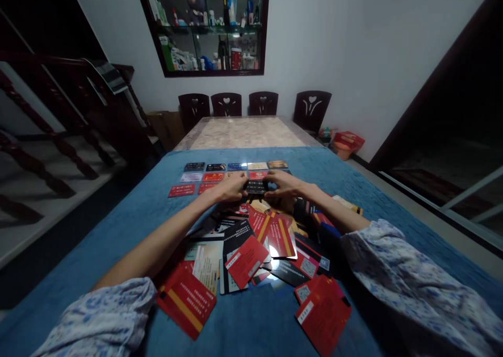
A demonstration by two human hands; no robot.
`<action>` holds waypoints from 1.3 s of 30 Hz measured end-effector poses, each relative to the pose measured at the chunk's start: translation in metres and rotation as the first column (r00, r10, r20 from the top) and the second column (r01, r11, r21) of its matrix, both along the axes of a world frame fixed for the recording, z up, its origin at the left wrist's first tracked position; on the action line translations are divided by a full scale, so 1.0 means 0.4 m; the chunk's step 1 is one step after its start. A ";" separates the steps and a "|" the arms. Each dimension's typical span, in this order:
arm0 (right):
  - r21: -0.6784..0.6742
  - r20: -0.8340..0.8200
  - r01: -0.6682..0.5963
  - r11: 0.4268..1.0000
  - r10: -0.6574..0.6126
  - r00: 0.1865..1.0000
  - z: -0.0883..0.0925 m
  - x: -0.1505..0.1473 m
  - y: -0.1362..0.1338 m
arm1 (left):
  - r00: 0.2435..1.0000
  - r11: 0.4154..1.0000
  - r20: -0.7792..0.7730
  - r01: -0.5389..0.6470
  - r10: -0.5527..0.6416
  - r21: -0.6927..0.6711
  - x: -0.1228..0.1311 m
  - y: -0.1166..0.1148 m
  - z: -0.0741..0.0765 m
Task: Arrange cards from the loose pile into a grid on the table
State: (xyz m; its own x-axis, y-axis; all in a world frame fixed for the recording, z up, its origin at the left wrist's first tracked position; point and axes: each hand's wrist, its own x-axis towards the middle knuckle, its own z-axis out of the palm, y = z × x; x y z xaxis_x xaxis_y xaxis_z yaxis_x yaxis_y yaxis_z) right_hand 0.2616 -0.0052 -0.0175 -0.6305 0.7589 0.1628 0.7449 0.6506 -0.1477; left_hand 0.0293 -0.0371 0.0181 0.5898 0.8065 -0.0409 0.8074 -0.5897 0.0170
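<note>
A black card (257,187) with pale print lies between my two hands, just in front of the laid-out rows of cards. My left hand (232,187) has its fingertips on the card's left edge, and my right hand (281,184) pinches its right edge. Three rows of cards stretch beyond, among them a blue card (237,167) and a red card (182,190); my hands hide part of the nearer rows. Below my hands spreads a loose heap of cards, with a red card (247,261) on top and a black card (238,237) beside it.
A blue cloth (129,242) covers the near part of the table, and its bare patterned top (247,132) shows farther off. Several dark chairs (264,103) stand at the far end. To the left runs a wooden stair railing (58,132); a shelf niche (212,30) is set into the wall.
</note>
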 end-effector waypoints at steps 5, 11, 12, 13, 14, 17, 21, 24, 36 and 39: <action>0.009 0.021 -0.058 0.998 0.058 0.998 0.010 -0.056 0.018 | 0.999 0.999 -0.012 -0.037 0.036 -0.009 -0.052 -0.002 0.007; 0.004 0.048 -0.054 0.999 0.054 0.997 0.023 -0.131 0.035 | 0.997 0.997 -0.032 -0.071 0.072 0.009 -0.114 0.011 0.007; 0.008 0.052 -0.046 0.999 0.045 0.998 0.025 -0.145 0.038 | 0.996 0.997 -0.040 -0.082 0.082 0.014 -0.123 0.014 0.008; 0.010 0.057 -0.045 0.999 0.045 0.997 0.029 -0.158 0.040 | 0.995 0.996 -0.046 -0.091 0.092 0.016 -0.133 0.017 0.009; 0.012 0.063 -0.054 0.998 0.053 0.997 0.034 -0.171 0.042 | 0.994 0.995 -0.051 -0.098 0.099 0.015 -0.143 0.020 0.010; 0.019 0.083 -0.094 0.995 0.093 0.992 0.052 -0.207 0.047 | 0.992 0.993 -0.040 -0.120 0.121 0.015 -0.173 0.028 0.015; 0.009 0.097 -0.093 0.996 0.092 0.991 0.072 -0.256 0.060 | 0.988 0.988 -0.015 -0.154 0.154 0.017 -0.215 0.041 0.023; 0.017 0.092 -0.087 0.996 0.085 0.992 0.078 -0.296 0.078 | 0.983 0.983 -0.034 -0.181 0.182 0.025 -0.246 0.053 0.026; 0.038 0.107 -0.141 0.989 0.136 0.985 0.109 -0.452 0.156 | 0.953 0.953 -0.041 -0.299 0.301 0.047 -0.371 0.135 0.033; 0.043 0.133 -0.131 0.990 0.125 0.983 0.114 -0.482 0.177 | 0.944 0.944 -0.045 -0.325 0.328 0.055 -0.394 0.156 0.035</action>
State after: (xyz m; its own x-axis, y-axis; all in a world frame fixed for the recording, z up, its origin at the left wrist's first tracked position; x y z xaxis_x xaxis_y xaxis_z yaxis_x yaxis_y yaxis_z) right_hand 0.0687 0.0655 0.0282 -0.7403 0.6632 0.1101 0.6656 0.7461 -0.0186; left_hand -0.1281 0.0255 0.0322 0.2921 0.9561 -0.0231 0.9547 -0.2929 -0.0517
